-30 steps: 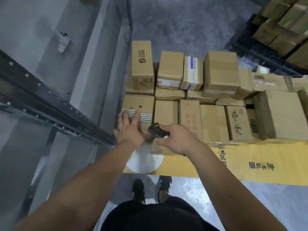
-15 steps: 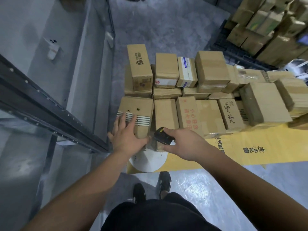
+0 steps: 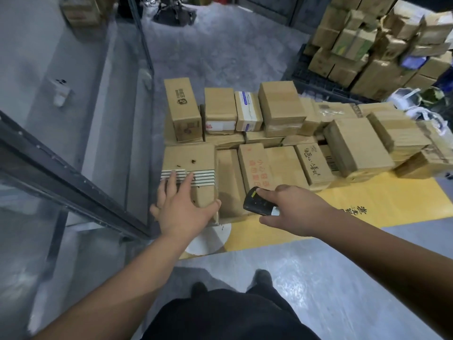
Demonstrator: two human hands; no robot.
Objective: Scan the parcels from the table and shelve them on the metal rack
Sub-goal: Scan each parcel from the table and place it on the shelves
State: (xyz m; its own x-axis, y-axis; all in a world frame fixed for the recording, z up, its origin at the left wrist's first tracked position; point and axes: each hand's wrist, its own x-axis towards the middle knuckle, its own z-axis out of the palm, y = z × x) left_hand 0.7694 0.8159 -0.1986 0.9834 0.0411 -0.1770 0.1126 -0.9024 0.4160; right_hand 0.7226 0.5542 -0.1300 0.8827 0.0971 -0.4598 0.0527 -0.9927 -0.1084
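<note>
Several cardboard parcels lie packed on the yellow-covered table (image 3: 382,200). My left hand (image 3: 180,204) lies on the striped parcel (image 3: 190,159) at the table's front left corner, fingers spread over its top and thumb wrapped round its right front edge. My right hand (image 3: 291,211) grips a black handheld scanner (image 3: 257,201), thumb on top, held just right of that parcel and over a plain brown parcel (image 3: 229,177). The metal rack (image 3: 61,173) stands at my left, its dark beam running diagonally.
A small white device (image 3: 58,92) lies on the rack's shelf. Stacked cartons on a dark pallet (image 3: 326,81) fill the far right. A carton (image 3: 81,11) stands at the far left of the grey floor. My feet stand before the table.
My left hand has slid further onto the striped parcel and its thumb now hooks the edge. My right hand with the scanner has drawn right, away from the left hand. The view tilted up.
</note>
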